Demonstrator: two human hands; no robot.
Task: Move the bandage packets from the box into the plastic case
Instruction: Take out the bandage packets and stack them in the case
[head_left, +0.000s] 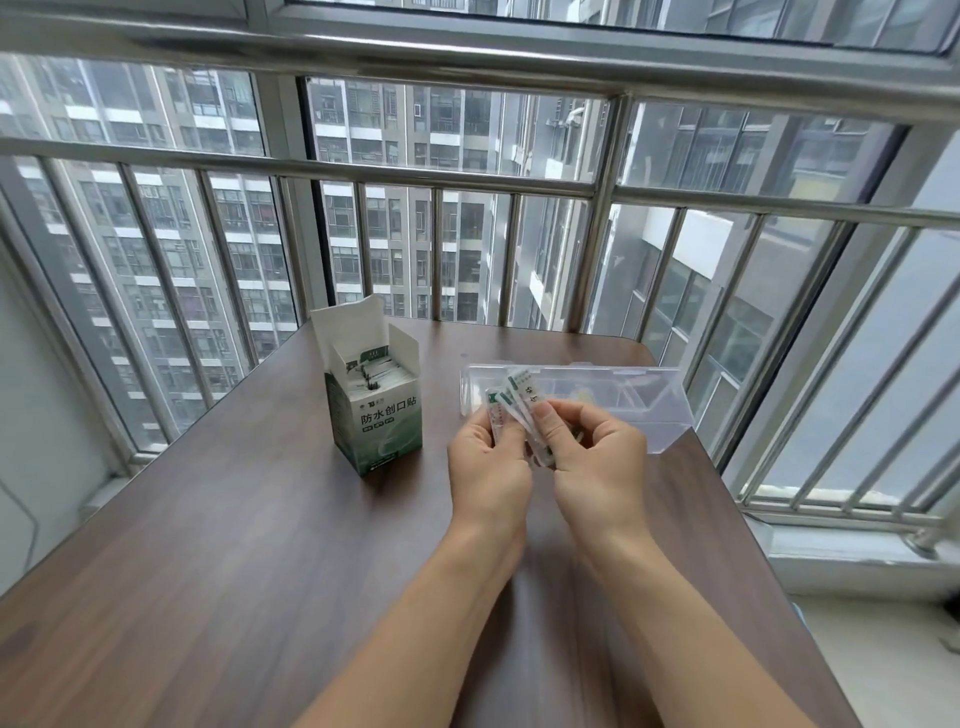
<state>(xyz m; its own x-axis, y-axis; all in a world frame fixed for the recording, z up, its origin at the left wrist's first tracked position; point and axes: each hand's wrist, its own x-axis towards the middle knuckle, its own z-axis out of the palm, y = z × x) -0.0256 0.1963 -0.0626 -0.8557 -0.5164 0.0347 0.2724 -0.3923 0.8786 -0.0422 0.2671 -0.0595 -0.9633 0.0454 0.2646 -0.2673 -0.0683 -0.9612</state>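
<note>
A green and white bandage box (375, 410) stands upright on the brown table with its top flaps open, and several packets show inside it. To its right lies a clear plastic case (613, 397), open. In front of the case, both hands hold a small fan of white and green bandage packets (519, 402). My left hand (488, 467) grips the left packets. My right hand (597, 457) pinches the right ones between thumb and fingers. The packets' lower ends are hidden by my fingers.
The wooden table (234, 545) runs to a metal window railing (467, 182) at the back. Its right edge drops off beside the window ledge (857, 545). A wall stands to the left.
</note>
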